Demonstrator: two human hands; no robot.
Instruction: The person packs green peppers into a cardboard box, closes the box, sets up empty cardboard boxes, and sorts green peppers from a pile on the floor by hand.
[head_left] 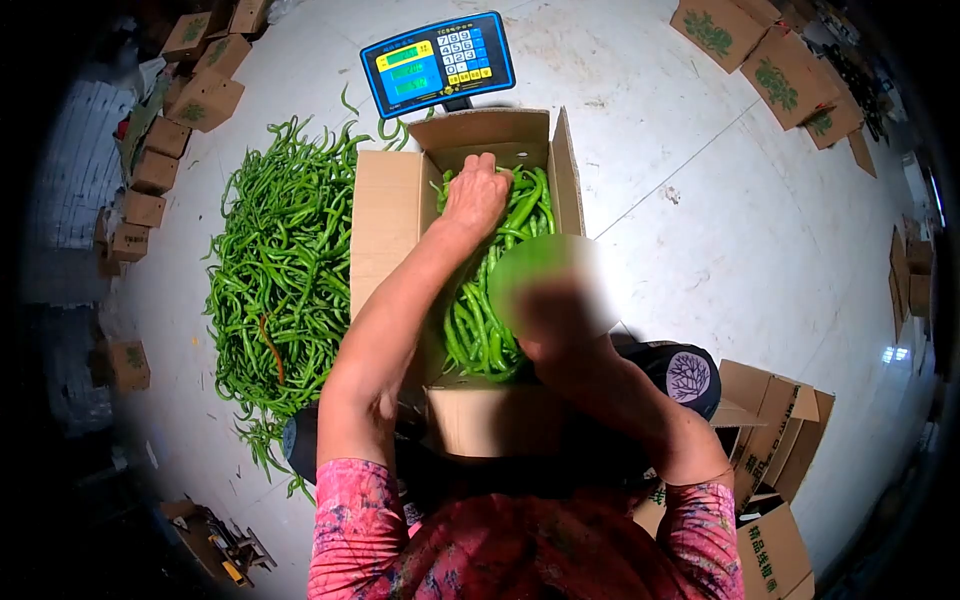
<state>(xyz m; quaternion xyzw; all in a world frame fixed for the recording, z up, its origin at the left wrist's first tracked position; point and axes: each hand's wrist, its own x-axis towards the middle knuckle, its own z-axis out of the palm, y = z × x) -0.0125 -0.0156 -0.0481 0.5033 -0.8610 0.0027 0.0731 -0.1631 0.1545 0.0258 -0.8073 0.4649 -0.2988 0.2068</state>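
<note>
Long green chili peppers (478,325) fill much of an open cardboard box (385,215) between my legs. Near the far end of the box, my left hand (478,195) is closed, its fingers curled down onto the peppers, with the fingertips hidden. My right hand (555,320) is at the box's right side, over or beside the peppers. A blurred patch covers its fingers, so what it holds does not show. Some peppers (535,195) lie to the right of my left hand, stretched along the box's length.
A large heap of green chili peppers (285,270) lies on the floor left of the box. Behind the box stands a scale display (437,65). More cartons are at upper left (205,100), upper right (790,80) and lower right (780,430).
</note>
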